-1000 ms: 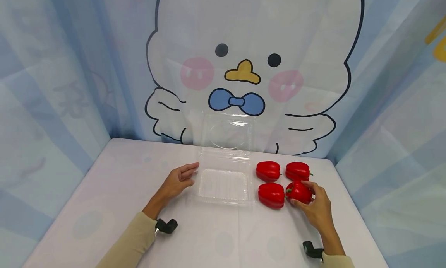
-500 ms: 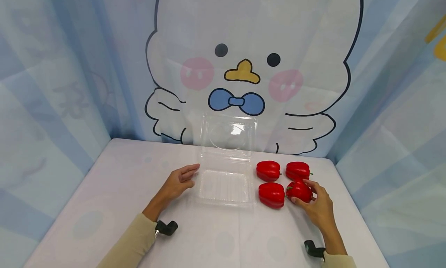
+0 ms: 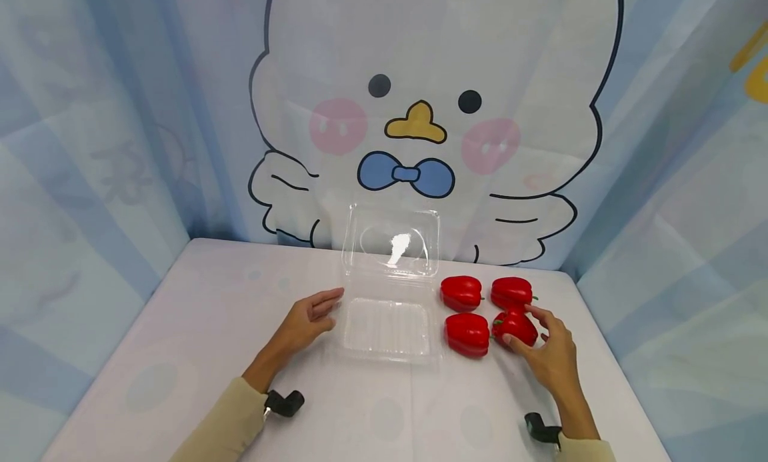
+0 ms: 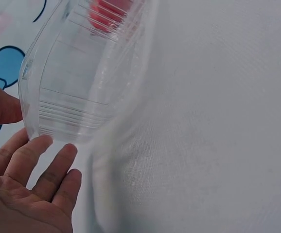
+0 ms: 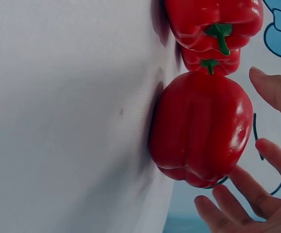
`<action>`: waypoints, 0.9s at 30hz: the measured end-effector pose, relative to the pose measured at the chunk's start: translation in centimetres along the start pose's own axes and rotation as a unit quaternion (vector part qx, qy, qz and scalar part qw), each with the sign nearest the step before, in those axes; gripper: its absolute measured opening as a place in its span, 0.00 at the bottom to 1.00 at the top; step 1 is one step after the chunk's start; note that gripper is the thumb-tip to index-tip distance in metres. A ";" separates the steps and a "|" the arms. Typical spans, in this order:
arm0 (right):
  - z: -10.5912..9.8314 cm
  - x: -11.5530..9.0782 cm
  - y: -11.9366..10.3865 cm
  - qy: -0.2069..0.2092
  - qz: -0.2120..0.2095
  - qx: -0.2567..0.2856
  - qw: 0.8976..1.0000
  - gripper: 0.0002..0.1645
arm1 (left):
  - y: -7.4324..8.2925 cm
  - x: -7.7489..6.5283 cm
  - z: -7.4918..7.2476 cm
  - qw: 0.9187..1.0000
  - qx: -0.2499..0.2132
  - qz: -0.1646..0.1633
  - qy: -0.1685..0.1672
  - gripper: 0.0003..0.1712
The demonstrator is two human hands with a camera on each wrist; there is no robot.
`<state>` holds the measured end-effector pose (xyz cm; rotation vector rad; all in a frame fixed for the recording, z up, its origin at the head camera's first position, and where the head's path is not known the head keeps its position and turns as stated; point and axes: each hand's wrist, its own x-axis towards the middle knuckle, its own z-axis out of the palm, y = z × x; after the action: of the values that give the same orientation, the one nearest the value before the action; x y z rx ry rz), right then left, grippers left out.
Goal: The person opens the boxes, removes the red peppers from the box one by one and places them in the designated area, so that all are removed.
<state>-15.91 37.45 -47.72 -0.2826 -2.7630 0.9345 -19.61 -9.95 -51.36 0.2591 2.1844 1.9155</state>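
A clear plastic clamshell box (image 3: 387, 325) lies on the table with its lid (image 3: 375, 239) raised at the back. My left hand (image 3: 303, 323) is at the box's left edge, its fairly straight fingers and thumb touching or nearly touching the rim (image 4: 31, 99). To the right of the box, my right hand (image 3: 551, 354) is spread loosely around a red bell pepper (image 3: 515, 329). The right wrist view shows gaps between that pepper (image 5: 201, 128) and the thumb; the fingers lie close to its lower end, and contact there is hard to tell.
Three more red bell peppers are grouped there: one back left (image 3: 461, 293), one back right (image 3: 512, 292) and one front left (image 3: 467, 334), near the box's right side. A cartoon-printed curtain (image 3: 336, 69) stands behind the white table (image 3: 360, 415).
The box and its lid have shifted slightly toward me, along with my left hand. My right fingers have loosened and drawn back a little from the front right pepper, which stays in place.
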 end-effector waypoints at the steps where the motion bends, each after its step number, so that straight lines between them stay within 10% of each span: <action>1: 0.0 0.0 0.0 -0.001 0.001 -0.001 1.000 0.52 | 0.1 -0.1 0.1 1.000 0.002 0.000 0.001 0.36; 27: -1.7 0.6 -1.3 0.001 -0.031 -0.044 0.999 0.54 | 0.5 -3.6 2.2 0.999 0.027 -0.003 0.045 0.37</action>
<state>-16.18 37.53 -45.54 -0.2112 -2.7983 0.7990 -15.54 -8.74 -50.91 0.1779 2.2941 1.9035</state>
